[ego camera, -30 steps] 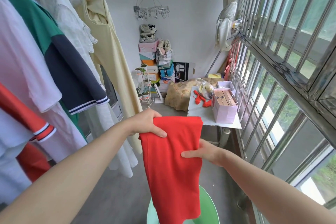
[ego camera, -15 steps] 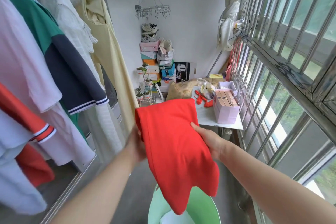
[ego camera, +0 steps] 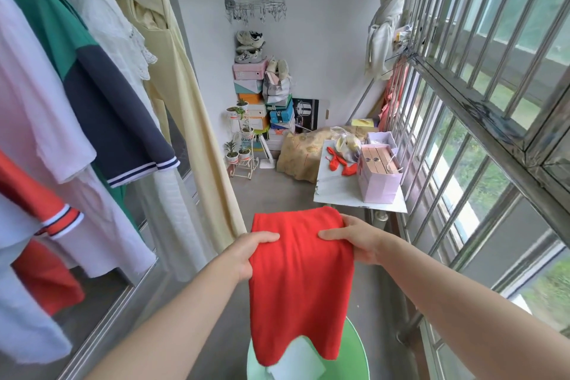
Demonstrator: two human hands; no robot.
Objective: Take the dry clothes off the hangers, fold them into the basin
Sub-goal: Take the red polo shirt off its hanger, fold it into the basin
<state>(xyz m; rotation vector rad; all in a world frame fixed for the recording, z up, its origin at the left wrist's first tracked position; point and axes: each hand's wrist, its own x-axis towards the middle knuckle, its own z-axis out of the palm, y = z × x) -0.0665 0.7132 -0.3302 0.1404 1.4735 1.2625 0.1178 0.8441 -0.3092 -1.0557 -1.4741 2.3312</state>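
Observation:
A red garment (ego camera: 300,281), folded over, hangs between my hands above the green basin (ego camera: 359,355). My left hand (ego camera: 251,248) grips its upper left edge, thumb on top. My right hand (ego camera: 354,241) grips the upper right edge, thumb on the cloth. A folded white piece (ego camera: 296,361) lies in the basin under the red cloth's lower end. Several clothes hang on hangers at the left: a green and navy shirt (ego camera: 101,108), a white top (ego camera: 37,120), a pale yellow dress (ego camera: 182,108).
A small white table (ego camera: 339,191) with a pink box (ego camera: 381,176) stands by the barred window (ego camera: 481,120) on the right. Stacked shoe boxes (ego camera: 262,108), a plant stand (ego camera: 242,148) and a sack (ego camera: 300,154) fill the far end. A sliding-door rail (ego camera: 123,302) runs along the left.
The red garment dropped from chest height to lower over the basin. My left hand came from behind it to grip its top left edge, and my right hand shifted to the top right edge.

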